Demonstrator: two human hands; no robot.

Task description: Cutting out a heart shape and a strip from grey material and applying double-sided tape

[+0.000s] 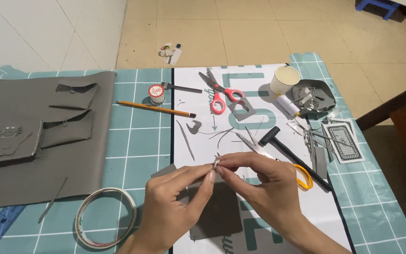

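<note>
Above the grey leather piece [219,211], left hand [175,207] and right hand [264,181] pinch a small grey strip [216,163] between fingertips (hammer [292,155] at two o'clock).

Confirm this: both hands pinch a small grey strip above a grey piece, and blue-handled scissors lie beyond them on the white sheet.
Not quite: the scissors have red handles, not blue, as the head view shows. The rest holds: left hand and right hand pinch the small grey strip above the grey piece.

Tiled floor [259,28] carries a teal grid cutting mat [137,141]. On the mat: grey leather sheet [29,178], white printed sheet [259,117], tape ring [104,223], pencil [156,109], thread spool [156,93], playing cards [346,138].
</note>
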